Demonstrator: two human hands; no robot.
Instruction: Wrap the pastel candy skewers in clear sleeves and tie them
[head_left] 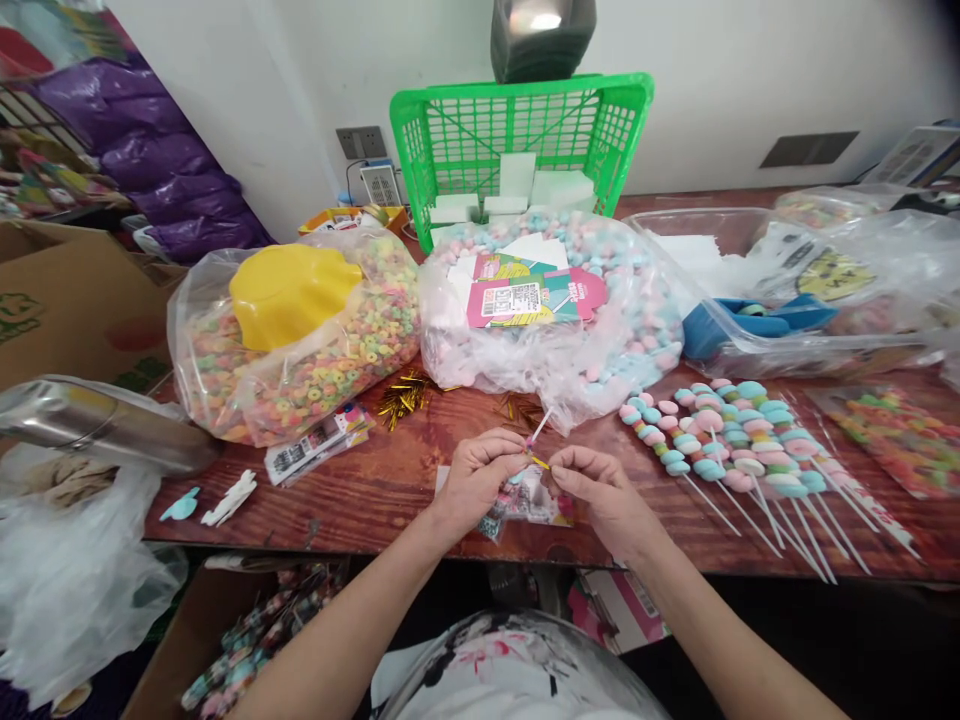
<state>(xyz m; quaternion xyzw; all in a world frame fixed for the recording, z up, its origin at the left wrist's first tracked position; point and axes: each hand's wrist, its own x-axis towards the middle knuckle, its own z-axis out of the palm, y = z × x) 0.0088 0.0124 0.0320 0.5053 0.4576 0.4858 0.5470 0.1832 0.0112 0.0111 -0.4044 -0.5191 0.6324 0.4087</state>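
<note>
Over the near edge of the wood-grained worktop [405, 500], about midway along, a white stick [543, 424] was pinched in the left hand [487, 468], and a gold twist tie [538, 461] was pinched by the right hand's [600, 490] fingertips. Marshmallow skewers [750, 440] were laid toward the right end. Farther back, bags of ring-shaped sweets [337, 365] and marshmallows [641, 315] were set before a green plastic crate [630, 112]. The white wall [712, 80] behind was fitted with sockets [360, 142].
</note>
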